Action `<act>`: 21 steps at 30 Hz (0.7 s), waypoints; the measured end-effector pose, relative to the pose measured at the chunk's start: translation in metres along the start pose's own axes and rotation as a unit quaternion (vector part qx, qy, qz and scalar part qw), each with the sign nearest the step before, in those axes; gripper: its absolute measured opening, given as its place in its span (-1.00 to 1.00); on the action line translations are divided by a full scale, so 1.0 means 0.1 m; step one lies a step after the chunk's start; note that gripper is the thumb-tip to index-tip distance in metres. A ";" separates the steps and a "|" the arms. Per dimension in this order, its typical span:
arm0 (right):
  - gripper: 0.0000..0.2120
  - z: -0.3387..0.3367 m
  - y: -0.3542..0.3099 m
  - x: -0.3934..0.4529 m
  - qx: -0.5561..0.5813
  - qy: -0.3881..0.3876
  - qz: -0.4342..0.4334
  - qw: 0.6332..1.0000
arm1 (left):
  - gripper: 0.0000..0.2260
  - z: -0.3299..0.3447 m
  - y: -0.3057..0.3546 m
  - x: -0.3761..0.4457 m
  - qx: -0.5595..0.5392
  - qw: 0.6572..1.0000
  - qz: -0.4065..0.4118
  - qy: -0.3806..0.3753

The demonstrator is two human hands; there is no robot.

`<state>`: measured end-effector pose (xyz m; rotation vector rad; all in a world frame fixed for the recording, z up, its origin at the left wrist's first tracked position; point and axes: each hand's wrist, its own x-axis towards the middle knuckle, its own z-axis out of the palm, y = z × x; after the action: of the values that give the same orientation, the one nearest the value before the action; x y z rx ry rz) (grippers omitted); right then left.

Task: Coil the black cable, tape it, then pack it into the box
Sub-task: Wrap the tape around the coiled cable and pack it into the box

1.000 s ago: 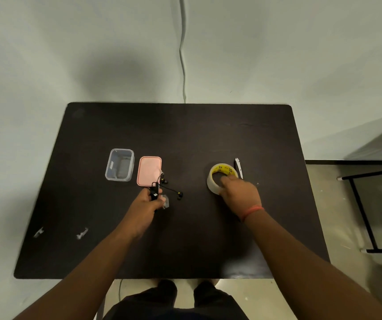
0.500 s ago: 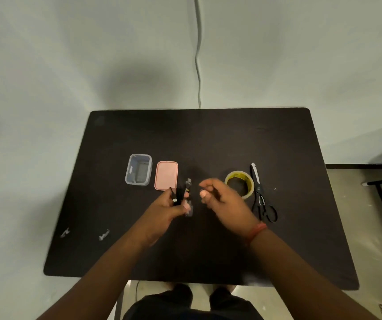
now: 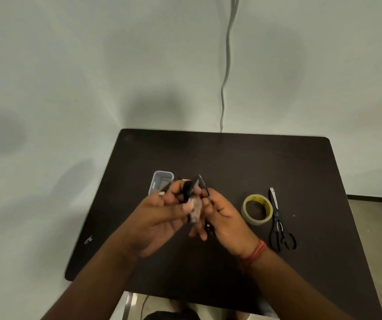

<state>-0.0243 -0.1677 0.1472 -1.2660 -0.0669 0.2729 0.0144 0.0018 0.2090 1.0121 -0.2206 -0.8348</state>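
Observation:
Both hands are raised above the black table (image 3: 231, 162), holding the black cable (image 3: 189, 189) between them. My left hand (image 3: 162, 218) pinches the coiled bundle at its fingertips. My right hand (image 3: 222, 215) grips a loop of the cable (image 3: 205, 189) and a clear strip of tape (image 3: 195, 210) hangs between the hands. The clear plastic box (image 3: 160, 184) sits open on the table behind my left hand, partly hidden. The pink lid is almost fully hidden behind the hands.
A roll of clear tape (image 3: 257, 210) lies to the right of my hands. Black-handled scissors (image 3: 279, 225) lie just beyond it. Small white scraps (image 3: 88, 239) sit near the table's left edge. A grey cord (image 3: 227, 65) runs down the wall.
My right hand left the tape roll and came to the cable. Both hands lifted the cable off the table and closer to the camera. The view shifted left.

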 end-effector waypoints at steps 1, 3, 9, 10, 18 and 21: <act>-0.58 0.06 -0.02 0.01 0.000 0.021 0.016 1.000 | -0.74 -0.02 -0.02 0.04 -0.028 0.999 0.022 0.020; -0.70 0.14 -0.06 0.04 -0.035 0.056 0.044 0.997 | -0.72 -0.02 -0.05 0.10 -0.068 0.994 0.056 0.070; -0.82 0.13 -0.15 0.06 -0.326 0.005 0.151 0.933 | -0.78 -0.08 -0.14 0.20 -0.058 0.974 0.079 0.205; -0.83 0.14 -0.16 0.04 -0.399 0.005 0.118 0.909 | -0.79 -0.07 -0.16 0.22 -0.015 0.973 0.074 0.218; -0.82 0.15 -0.23 -0.03 -0.545 0.080 -0.021 0.834 | -0.84 -0.04 -0.28 0.31 0.241 0.940 0.012 0.240; -0.92 0.18 -0.26 -0.09 -0.408 0.137 0.027 0.902 | -0.85 -0.05 -0.26 0.33 0.264 0.935 -0.003 0.236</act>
<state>-0.0319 -0.1603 0.1782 -2.1360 0.1103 0.1029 0.0256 -0.0251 0.1784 1.6888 -0.0251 -0.5186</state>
